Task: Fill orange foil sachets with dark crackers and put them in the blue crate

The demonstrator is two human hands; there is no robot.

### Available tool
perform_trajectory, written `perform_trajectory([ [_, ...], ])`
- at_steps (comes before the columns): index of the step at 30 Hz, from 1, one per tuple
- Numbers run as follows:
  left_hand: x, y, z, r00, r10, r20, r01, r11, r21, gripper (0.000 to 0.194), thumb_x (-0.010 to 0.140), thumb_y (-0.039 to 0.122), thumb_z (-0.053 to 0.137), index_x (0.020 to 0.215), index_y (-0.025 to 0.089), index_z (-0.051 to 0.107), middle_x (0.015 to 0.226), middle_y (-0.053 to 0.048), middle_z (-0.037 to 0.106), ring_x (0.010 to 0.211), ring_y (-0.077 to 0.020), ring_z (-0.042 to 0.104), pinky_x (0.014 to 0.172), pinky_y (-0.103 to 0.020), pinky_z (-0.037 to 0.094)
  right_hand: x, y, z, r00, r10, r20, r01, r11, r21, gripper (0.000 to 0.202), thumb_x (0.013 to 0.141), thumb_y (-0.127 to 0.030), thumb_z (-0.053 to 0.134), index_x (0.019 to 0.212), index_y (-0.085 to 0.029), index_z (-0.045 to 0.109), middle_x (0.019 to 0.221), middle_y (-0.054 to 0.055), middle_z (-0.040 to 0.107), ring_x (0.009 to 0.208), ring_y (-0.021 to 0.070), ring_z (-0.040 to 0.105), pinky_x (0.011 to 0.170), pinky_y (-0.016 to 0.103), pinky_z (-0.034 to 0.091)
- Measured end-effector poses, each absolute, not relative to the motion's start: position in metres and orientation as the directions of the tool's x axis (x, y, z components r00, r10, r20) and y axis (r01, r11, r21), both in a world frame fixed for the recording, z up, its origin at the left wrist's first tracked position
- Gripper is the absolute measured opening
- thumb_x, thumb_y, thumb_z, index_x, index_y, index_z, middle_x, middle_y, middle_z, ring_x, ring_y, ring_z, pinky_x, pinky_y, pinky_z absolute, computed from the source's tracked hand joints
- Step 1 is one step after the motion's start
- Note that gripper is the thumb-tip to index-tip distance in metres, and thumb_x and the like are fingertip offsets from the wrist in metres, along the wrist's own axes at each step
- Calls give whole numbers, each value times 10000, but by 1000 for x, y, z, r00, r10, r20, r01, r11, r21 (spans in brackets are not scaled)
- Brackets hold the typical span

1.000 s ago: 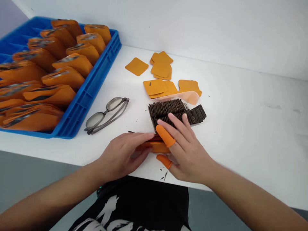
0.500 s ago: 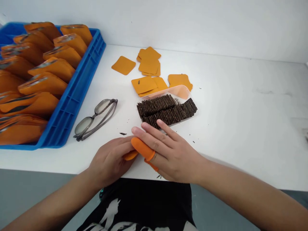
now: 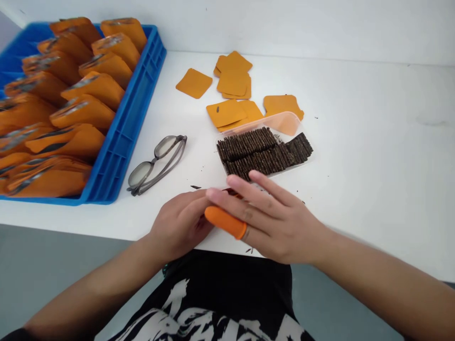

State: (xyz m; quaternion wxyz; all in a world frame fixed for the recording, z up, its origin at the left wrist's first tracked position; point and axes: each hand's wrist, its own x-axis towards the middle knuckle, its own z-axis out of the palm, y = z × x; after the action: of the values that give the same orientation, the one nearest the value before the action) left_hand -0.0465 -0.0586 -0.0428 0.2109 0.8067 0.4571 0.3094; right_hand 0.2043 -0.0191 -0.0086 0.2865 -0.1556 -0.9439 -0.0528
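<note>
My left hand (image 3: 181, 225) is closed near the table's front edge, its fingers round an orange sheet (image 3: 235, 193) of which only a sliver with a dark edge shows. Over it lies my right hand (image 3: 270, 218), fingers stretched and apart, with an orange finger cot (image 3: 225, 221) on the index finger. The right thumb is hidden. Just beyond the right fingertips stands a clear plastic tub (image 3: 290, 124), filled with rows of thin dark brown pieces (image 3: 266, 154) on edge. Several loose orange square sheets (image 3: 232, 81) lie behind the tub.
A blue plastic crate (image 3: 137, 111) on the left holds rows of folded orange packets (image 3: 88, 111). Between crate and tub lie folded glasses (image 3: 156, 163). Small dark crumbs (image 3: 195, 187) are scattered over the white table (image 3: 373, 166). A white wall (image 3: 302, 28) runs along the back.
The whole view has shifted, so things sit farther right and higher. The orange piece seen in my left hand is now mostly covered by my right hand, and the right thumb has gone out of sight.
</note>
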Motion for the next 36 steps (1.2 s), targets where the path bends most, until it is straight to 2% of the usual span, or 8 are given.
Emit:
perform_trajectory([
  [3, -40, -55, -39, 399, 791, 463, 589, -608, 532, 317, 979, 154, 684, 1287, 206, 632, 1258, -24, 762, 1075, -158, 770, 972, -270, 659, 212, -17, -8, -717, 339, 609, 434, 901, 8, 424, 1005, -229, 656, 1419, -147, 618, 1591, 82, 502, 1556, 289, 375, 1291, 496, 427],
  [6, -37, -53, -39, 359, 737, 573, 572, -658, 489, 491, 928, 136, 772, 1373, 238, 592, 1201, -45, 778, 1004, -159, 779, 884, -280, 677, 223, -12, -5, -610, 400, 684, 515, 856, -41, 314, 934, -199, 759, 1241, -220, 700, 1482, 52, 621, 1492, 296, 479, 1204, 478, 535],
  [13, -40, -58, -42, 334, 717, 612, 634, -651, 417, 596, 868, 105, 830, 1396, 237, 588, 1170, -35, 775, 979, -154, 769, 885, -297, 663, 232, -4, -6, -562, 439, 701, 512, 850, -122, 215, 885, -33, 670, 1036, -175, 729, 1316, 126, 715, 1395, 370, 575, 976, 507, 627],
  [17, -41, -62, -44, 299, 744, 598, 631, -624, 461, 642, 857, 92, 831, 1415, 250, 554, 1169, -38, 772, 1007, -160, 770, 905, -304, 667, 229, -5, -5, -518, 484, 706, 550, 820, -158, 168, 898, -69, 726, 973, -218, 702, 1246, 93, 741, 1282, 351, 647, 955, 517, 619],
  [21, -44, -63, -42, 361, 721, 591, 565, -674, 477, 706, 826, 63, 838, 1443, 250, 550, 1210, -78, 769, 1020, -188, 774, 851, -304, 666, 224, -9, -4, -490, 484, 725, 524, 828, -199, 192, 884, -75, 777, 870, -229, 663, 998, 53, 741, 941, 241, 677, 754, 408, 591],
  [26, -46, -57, -36, 464, 673, 576, 460, -739, 492, 732, 881, 67, 781, 1540, 232, 511, 1295, -130, 740, 1093, -217, 763, 846, -306, 665, 218, -17, -8, -563, 525, 638, 359, 851, -382, 156, 922, -34, 706, 969, -181, 687, 954, 48, 732, 829, 178, 661, 750, 343, 605],
  [31, -45, -58, -44, 421, 685, 594, 436, -728, 530, 852, 837, 34, 825, 1577, 272, 476, 1383, -78, 706, 1140, -176, 746, 946, -265, 654, 219, -15, -11, -567, 587, 578, 402, 810, -428, 196, 919, -66, 711, 1101, -139, 702, 1085, 111, 734, 918, 228, 680, 776, 394, 598],
  [36, -49, -63, -57, 314, 763, 565, 439, -644, 626, 971, 832, 123, 862, 1633, 373, 374, 1378, -29, 706, 1126, -202, 754, 981, -318, 674, 216, -14, -14, -623, 523, 582, 355, 852, -385, 205, 889, -43, 718, 1082, -105, 689, 1067, 127, 734, 888, 243, 661, 740, 409, 591],
])
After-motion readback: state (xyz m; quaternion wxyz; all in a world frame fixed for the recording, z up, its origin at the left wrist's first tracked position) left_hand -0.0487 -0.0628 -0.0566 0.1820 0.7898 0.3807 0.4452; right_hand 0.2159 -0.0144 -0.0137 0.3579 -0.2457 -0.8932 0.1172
